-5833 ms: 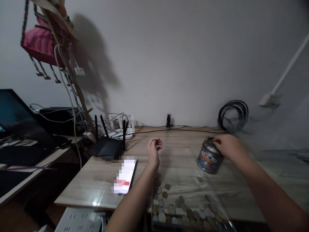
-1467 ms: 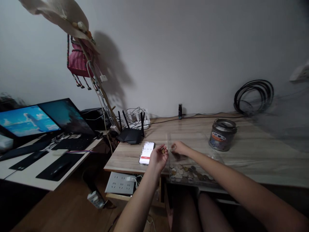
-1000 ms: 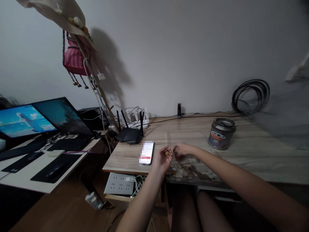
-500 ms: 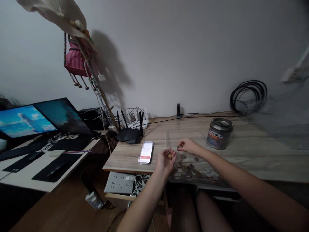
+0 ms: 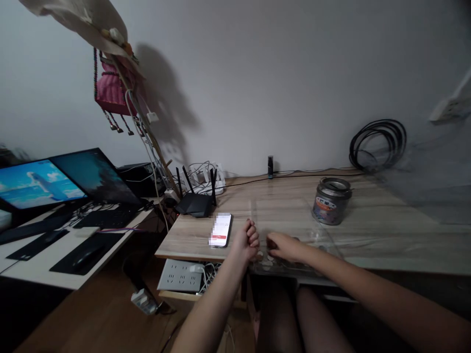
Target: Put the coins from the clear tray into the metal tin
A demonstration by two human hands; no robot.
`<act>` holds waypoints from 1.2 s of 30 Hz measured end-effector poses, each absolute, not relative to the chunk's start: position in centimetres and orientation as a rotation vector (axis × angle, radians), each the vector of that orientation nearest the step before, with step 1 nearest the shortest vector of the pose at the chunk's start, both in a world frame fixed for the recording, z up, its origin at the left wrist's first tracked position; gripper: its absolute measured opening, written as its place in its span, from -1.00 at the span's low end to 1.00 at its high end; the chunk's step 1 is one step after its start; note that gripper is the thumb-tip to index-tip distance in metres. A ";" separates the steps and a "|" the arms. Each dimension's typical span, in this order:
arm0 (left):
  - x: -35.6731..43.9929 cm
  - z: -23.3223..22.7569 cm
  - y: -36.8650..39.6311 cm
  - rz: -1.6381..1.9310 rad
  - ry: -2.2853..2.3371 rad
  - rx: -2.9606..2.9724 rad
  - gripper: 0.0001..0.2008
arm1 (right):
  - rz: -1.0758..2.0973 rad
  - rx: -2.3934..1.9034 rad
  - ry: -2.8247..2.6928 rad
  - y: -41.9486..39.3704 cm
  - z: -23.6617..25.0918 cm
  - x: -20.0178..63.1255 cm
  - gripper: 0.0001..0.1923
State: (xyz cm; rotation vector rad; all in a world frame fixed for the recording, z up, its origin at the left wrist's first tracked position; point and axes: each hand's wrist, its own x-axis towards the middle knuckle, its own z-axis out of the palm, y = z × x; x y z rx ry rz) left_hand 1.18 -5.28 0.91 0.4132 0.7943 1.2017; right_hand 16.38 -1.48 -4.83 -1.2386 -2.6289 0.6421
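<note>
Closed in a loose fist, my left hand (image 5: 250, 240) hangs just above the desk's front edge, knuckles up. The coins that lay in its palm are hidden by the curled fingers. My right hand (image 5: 283, 246) is low beside it, palm down, fingers bent over loose coins (image 5: 270, 258); its fingertips are partly hidden, and I cannot make out what is between them. Few coins show, as the right hand and forearm cover much of the pile. Under them lies a clear plastic tray or sheet (image 5: 311, 215).
A phone (image 5: 221, 230) with a lit screen lies left of my hands, with a black router (image 5: 196, 203) behind it. To the right stands a metal tin (image 5: 331, 202). A power strip (image 5: 180, 275) sits on a shelf under the wooden desk (image 5: 386, 240).
My left hand has turned over and closed from an open palm holding coins. My right hand has come down and nearer to me, from a raised pinch to the coins on the desk.
</note>
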 end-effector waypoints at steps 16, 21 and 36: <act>1.4 1.8 -4.6 1.080 1.233 1.210 -0.93 | 0.826 -1.418 -2.428 3.9 -5.5 18.2 -0.86; 2.0 1.4 -5.0 1.135 0.899 0.373 -0.95 | 0.830 -1.357 -2.440 3.7 -5.5 17.7 -0.70; 1.7 2.8 -6.4 1.367 0.719 0.019 -0.86 | 0.742 -1.301 -2.658 2.0 -4.1 14.3 -0.67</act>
